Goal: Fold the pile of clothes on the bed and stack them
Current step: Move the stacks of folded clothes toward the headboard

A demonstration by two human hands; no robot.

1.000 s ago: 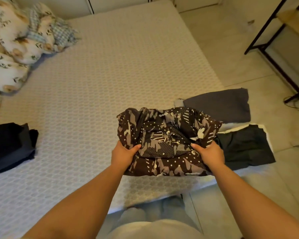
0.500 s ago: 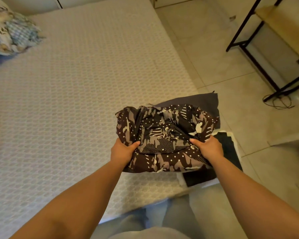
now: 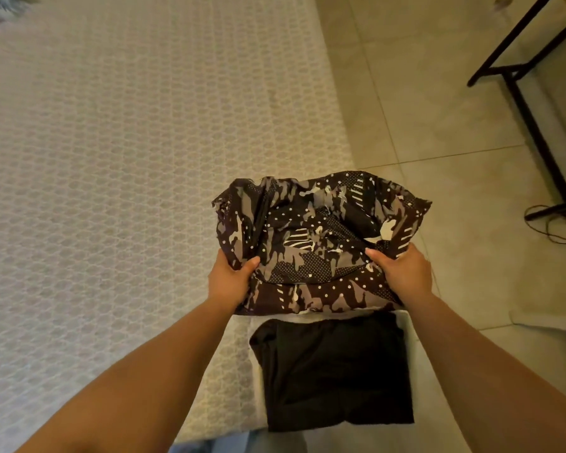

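Brown, grey and white camouflage-and-dot fabric, a folded patterned garment [image 3: 317, 240], being held up between both hands over the right edge of the bed [image 3: 128, 158]. Left hand [image 3: 230, 282] gripping its near left corner, thumb lying on top of the cloth, remaining fingers hidden beneath. Right hand [image 3: 402, 276] gripping the near right corner the same way, thumb pressing down onto the print, fingers tucked under and out of sight. Bundle spreading away from the hands in a rough rectangle, upper layers bunching and puckering into soft ridges, far corners sagging a little. Hanging partly past the mattress edge, over pale floor tiles [image 3: 438, 109]. Lying just nearer than the bundle, between the two forearms, a flat-folded black garment [image 3: 337, 371], matte and smooth, squarish, resting on a white folded layer [image 3: 409, 325] showing as a thin border along its top and right side; whether bundle and black piece are touching, not possible to tell. Covering the bed, a cream quilted surface with a raised honeycomb pattern. Standing at far right on the tiles, a black metal frame [image 3: 520, 93] with a dark thin cord [image 3: 556, 223] looping by its foot.
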